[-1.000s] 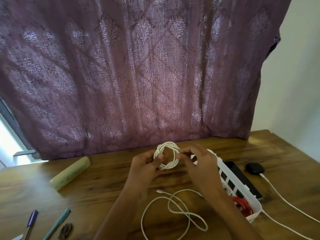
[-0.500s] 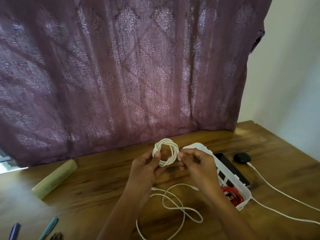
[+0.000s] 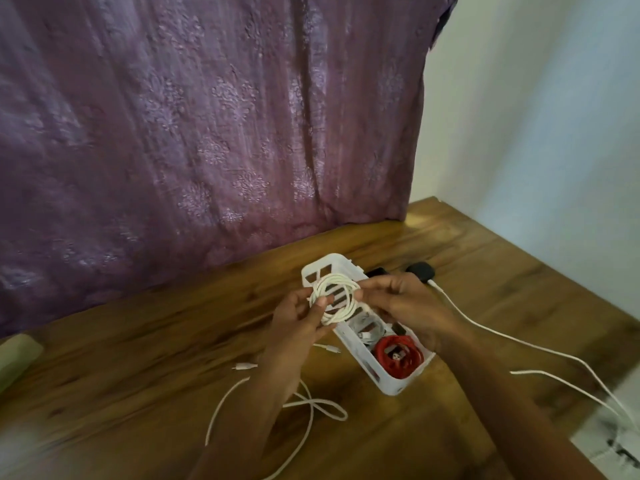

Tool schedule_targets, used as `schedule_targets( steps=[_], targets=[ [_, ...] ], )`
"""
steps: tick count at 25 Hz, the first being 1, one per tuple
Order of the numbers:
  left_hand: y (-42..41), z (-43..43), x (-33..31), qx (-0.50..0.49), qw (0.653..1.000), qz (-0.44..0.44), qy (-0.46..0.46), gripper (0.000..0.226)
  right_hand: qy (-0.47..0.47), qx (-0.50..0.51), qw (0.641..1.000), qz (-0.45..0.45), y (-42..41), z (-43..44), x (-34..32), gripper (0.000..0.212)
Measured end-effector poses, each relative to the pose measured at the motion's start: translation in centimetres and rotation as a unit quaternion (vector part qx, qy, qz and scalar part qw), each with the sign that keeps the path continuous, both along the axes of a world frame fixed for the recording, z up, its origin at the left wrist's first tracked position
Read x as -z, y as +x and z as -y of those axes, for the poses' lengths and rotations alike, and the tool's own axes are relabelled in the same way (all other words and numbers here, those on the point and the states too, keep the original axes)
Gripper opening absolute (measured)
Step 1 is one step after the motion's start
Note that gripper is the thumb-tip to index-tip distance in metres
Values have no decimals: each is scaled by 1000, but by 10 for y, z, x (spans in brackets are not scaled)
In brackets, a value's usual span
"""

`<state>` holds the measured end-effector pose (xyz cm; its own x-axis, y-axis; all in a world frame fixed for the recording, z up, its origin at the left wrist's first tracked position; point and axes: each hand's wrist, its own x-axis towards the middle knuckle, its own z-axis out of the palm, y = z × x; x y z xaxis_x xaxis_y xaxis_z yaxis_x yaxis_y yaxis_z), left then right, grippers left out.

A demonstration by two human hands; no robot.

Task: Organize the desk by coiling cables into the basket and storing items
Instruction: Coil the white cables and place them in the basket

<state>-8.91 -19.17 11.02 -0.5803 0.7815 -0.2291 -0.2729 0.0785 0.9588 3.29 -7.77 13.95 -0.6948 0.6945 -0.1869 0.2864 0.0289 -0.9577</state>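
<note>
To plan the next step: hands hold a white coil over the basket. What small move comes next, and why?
Probably lower the coil into the basket, far end: left hand and right hand hold it above there; the red coil fills the near end.

A purple curtain (image 3: 207, 133) with a faint floral pattern hangs from 9 to 1 o'clock behind the brown wooden desk (image 3: 138, 358). A pale wall (image 3: 554, 133) fills 2 to 3 o'clock.

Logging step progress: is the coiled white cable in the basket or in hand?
In hand. Left hand and right hand pinch the coiled white cable over the basket; the red cable lies inside.
</note>
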Motion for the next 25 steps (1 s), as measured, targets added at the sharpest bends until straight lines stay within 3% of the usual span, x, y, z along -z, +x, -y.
schedule_targets(
  steps=[3, 5, 10, 14, 19, 25],
  targets=[
    [7, -20, 16, -21, 985, -150, -83, 22, -14, 26, 999, 12, 1, -35, 11, 21],
    [12, -33, 31, -33, 964, -225, -138, 36, 14, 17, 999, 47, -2, -61, 26, 22],
    [19, -55, 61, -47, 938, -282, -194, 57, 153, -36, 976, 151, -30, -103, 58, 18],
    [25, -60, 76, -56, 918, -332, -212, 61, 289, -172, 925, 180, -61, -113, 60, 19],
    [28, -61, 80, -70, 910, -347, -214, 62, 393, -298, 849, 191, -89, -114, 55, 22],
    [31, -62, 79, -86, 907, -351, -218, 63, 484, -358, 754, 262, -96, -110, 52, 28]
  ],
)
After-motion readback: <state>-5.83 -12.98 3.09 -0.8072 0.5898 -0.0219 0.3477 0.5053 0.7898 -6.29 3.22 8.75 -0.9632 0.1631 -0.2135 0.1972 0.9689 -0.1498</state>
